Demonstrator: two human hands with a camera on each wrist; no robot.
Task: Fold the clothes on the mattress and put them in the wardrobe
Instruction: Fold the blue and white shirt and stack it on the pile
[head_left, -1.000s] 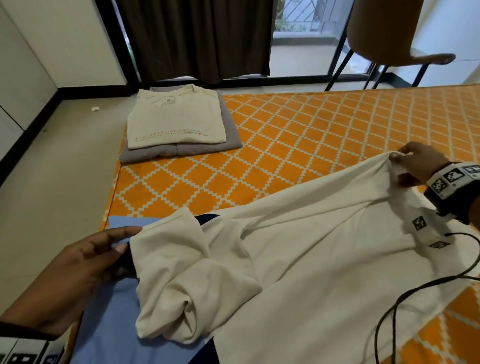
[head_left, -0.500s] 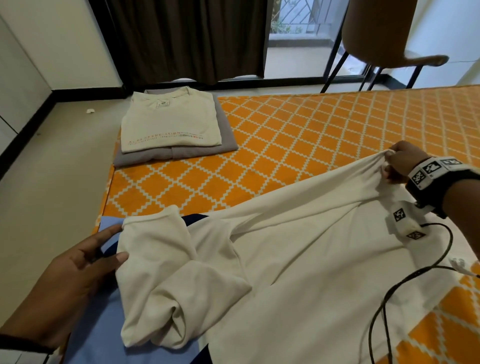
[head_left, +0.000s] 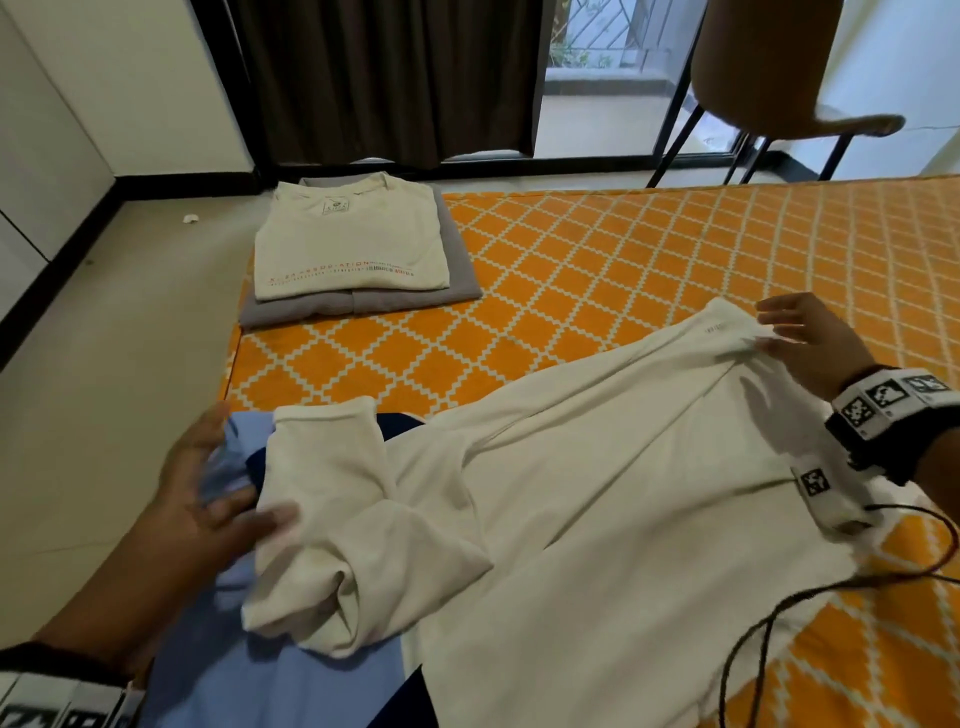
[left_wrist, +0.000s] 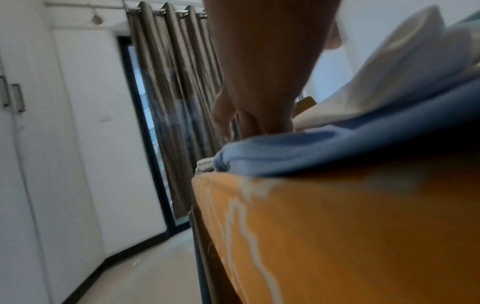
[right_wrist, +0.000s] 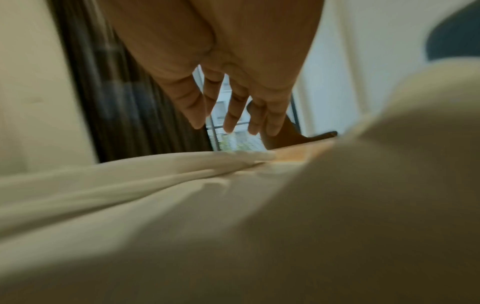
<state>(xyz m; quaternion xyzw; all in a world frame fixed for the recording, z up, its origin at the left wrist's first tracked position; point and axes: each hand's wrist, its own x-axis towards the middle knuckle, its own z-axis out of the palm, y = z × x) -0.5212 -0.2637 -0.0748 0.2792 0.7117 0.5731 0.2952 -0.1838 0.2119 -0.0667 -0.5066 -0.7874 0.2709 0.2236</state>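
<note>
A white long-sleeved shirt (head_left: 597, 493) lies spread on the orange patterned mattress (head_left: 597, 270), partly over a light blue garment (head_left: 260, 665). Its bunched sleeve (head_left: 322, 509) lies at the left. My left hand (head_left: 218, 493) is open with spread fingers over the blue garment, thumb at the sleeve's edge. In the left wrist view, that hand (left_wrist: 249, 92) reaches down to the blue cloth (left_wrist: 311, 150). My right hand (head_left: 805, 332) is open, fingertips just touching the shirt's far corner. The right wrist view shows its straight fingers (right_wrist: 233, 107) above the white cloth (right_wrist: 182, 205).
A folded cream T-shirt (head_left: 353, 244) sits on a folded grey garment (head_left: 457, 270) at the mattress's far left corner. A chair (head_left: 769, 78) and dark curtain (head_left: 389, 78) stand beyond. White wardrobe doors (left_wrist: 39, 144) are to the left. A black cable (head_left: 779, 613) crosses the shirt.
My right hand has let go of the shirt's far corner, which now lies on the mattress. The left hand has opened wider beside the sleeve.
</note>
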